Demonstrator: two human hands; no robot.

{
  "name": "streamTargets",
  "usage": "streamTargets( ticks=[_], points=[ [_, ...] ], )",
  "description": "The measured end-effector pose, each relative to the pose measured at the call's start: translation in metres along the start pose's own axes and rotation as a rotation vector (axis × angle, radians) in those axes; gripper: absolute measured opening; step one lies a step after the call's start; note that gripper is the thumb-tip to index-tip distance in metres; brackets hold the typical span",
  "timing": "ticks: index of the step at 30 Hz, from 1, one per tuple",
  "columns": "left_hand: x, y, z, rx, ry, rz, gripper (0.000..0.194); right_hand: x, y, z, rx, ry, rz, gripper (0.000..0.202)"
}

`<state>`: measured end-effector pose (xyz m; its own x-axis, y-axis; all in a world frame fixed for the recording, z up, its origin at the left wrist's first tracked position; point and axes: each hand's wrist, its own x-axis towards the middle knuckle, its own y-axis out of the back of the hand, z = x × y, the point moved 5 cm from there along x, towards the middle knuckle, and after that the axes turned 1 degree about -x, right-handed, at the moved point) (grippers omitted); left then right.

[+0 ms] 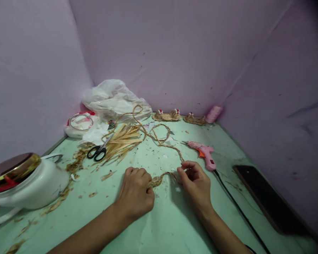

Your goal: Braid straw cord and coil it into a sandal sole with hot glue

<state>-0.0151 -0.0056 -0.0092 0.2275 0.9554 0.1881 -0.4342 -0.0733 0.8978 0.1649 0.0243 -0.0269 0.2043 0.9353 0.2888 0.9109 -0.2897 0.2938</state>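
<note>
My left hand (136,194) is closed around a small coiled, woven piece of twisted straw cord (155,181), most of it hidden under the fingers. From that piece the cord arches over to my right hand (194,183), whose thumb and forefinger pinch it. Beyond my right hand the braided cord (175,146) runs on across the table in loose loops toward the back. A pink glue gun (202,151) with an orange trigger lies just past my right hand. Black-handled scissors (98,151) rest on a bundle of dry straw strips (124,139) beyond my left hand.
At the left stands a white pot (42,187). A white plastic bag (113,97) sits against the back wall, near small woven slippers (166,115) and a pink thread spool (214,114). A dark phone (267,197) and the glue gun's black cable (235,204) lie at the right.
</note>
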Motion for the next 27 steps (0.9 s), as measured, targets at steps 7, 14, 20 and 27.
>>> streamTargets(
  ticks=[7,14,20,27],
  points=[
    [0.001,0.001,-0.001,-0.016,-0.038,0.025,0.014,0.001,-0.006,-0.002,0.112,-0.074,-0.062,0.014],
    [0.002,-0.002,-0.002,-0.03,-0.09,0.048,0.014,0.005,-0.006,-0.002,0.326,-0.199,-0.094,0.015],
    [0.001,-0.004,-0.003,-0.035,-0.129,0.081,0.015,0.004,-0.006,0.002,0.545,-0.329,-0.121,0.016],
    [-0.001,-0.003,-0.004,-0.01,-0.173,0.112,0.015,0.002,-0.009,0.009,0.856,-0.588,-0.092,0.033]
  ],
)
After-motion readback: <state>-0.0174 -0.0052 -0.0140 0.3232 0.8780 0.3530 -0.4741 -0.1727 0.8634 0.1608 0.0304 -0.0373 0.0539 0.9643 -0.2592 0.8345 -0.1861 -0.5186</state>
